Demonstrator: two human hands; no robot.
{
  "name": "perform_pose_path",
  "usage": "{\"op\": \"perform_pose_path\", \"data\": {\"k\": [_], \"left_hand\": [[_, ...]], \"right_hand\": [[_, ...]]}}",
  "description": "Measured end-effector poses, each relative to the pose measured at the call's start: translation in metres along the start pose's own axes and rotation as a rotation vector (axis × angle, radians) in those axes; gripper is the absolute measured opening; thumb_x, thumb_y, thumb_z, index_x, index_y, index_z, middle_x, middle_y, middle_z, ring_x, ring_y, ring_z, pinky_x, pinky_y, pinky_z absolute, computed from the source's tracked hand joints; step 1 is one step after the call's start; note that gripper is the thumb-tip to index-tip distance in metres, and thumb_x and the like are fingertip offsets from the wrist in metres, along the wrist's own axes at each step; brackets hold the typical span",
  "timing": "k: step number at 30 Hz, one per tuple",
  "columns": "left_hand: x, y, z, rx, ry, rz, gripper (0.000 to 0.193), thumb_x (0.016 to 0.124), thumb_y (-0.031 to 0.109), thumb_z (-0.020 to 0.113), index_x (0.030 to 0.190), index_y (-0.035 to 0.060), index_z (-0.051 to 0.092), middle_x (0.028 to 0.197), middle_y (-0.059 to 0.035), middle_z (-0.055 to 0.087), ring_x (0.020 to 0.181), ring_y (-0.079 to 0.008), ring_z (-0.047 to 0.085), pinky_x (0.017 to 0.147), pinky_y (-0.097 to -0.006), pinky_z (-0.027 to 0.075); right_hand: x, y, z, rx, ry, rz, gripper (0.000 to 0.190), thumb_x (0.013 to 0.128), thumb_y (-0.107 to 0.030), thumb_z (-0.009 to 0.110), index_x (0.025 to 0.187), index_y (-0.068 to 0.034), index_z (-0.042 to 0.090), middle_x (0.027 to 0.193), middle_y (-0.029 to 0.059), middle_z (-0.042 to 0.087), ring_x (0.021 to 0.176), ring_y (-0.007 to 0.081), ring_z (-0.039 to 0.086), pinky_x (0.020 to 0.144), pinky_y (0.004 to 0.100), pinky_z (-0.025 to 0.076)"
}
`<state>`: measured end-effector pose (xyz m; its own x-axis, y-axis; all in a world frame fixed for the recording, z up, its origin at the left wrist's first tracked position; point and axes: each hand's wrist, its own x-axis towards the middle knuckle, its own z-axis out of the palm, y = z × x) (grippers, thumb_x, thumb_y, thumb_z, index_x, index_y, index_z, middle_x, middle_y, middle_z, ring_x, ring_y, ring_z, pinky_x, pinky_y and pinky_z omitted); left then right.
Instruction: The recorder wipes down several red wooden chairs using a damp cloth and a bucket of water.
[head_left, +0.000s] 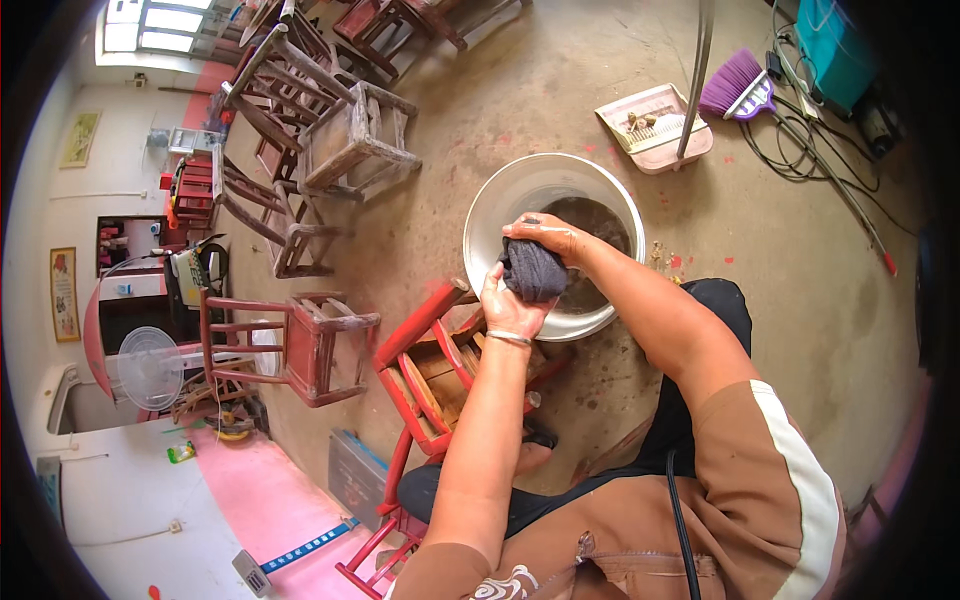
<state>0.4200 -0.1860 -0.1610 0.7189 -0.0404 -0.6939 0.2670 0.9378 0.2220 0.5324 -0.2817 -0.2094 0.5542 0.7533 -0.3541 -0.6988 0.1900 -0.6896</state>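
Both of my hands grip a bunched dark grey cloth (534, 271) over a pale metal basin (487, 202) on the floor. My left hand (514, 306), with a silver bangle at the wrist, cups the cloth from the near side. My right hand (546, 234) presses on its far side, fingers curled over the top. Murky dark water (596, 225) stands in the basin, partly hidden by my right forearm. Just left of the basin a red wooden chair (427, 367) lies tipped over with its underside showing, partly behind my left forearm.
Worn wooden chairs (330, 161) crowd the upper left, and a red chair (315, 349) stands below them. Beyond the basin sits a pink dustpan (660, 131) holding debris. A purple broom (739, 86) and black cables (787, 150) lie at right. A fan (150, 367) is at far left.
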Motion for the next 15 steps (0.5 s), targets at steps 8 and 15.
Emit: {"op": "perform_pose_path", "data": {"k": [8,15], "left_hand": [[-0.007,-0.021,0.023,0.041,0.281,0.063,0.073,0.088,0.073,0.03,0.135,0.0192,0.044,0.133,-0.0135,0.049,0.12,-0.0383,0.048,0.096,-0.0615,0.042],[0.034,0.001,0.001,0.054,0.222,0.318,0.052,0.088,0.059,0.052,0.113,0.0142,0.063,0.103,-0.008,0.068,0.093,-0.0284,0.066,0.084,-0.0445,0.053]], "right_hand": [[-0.001,0.008,0.025,-0.661,0.358,-0.436,0.02,0.074,-0.02,0.065,0.087,-0.006,0.069,0.082,0.0147,0.067,0.079,0.0195,0.064,0.075,0.0327,0.051],[-0.026,-0.027,0.041,-0.591,0.138,-0.245,0.025,0.084,-0.023,0.064,0.101,-0.007,0.072,0.097,0.0052,0.069,0.088,0.0111,0.06,0.083,0.0255,0.047]]}}
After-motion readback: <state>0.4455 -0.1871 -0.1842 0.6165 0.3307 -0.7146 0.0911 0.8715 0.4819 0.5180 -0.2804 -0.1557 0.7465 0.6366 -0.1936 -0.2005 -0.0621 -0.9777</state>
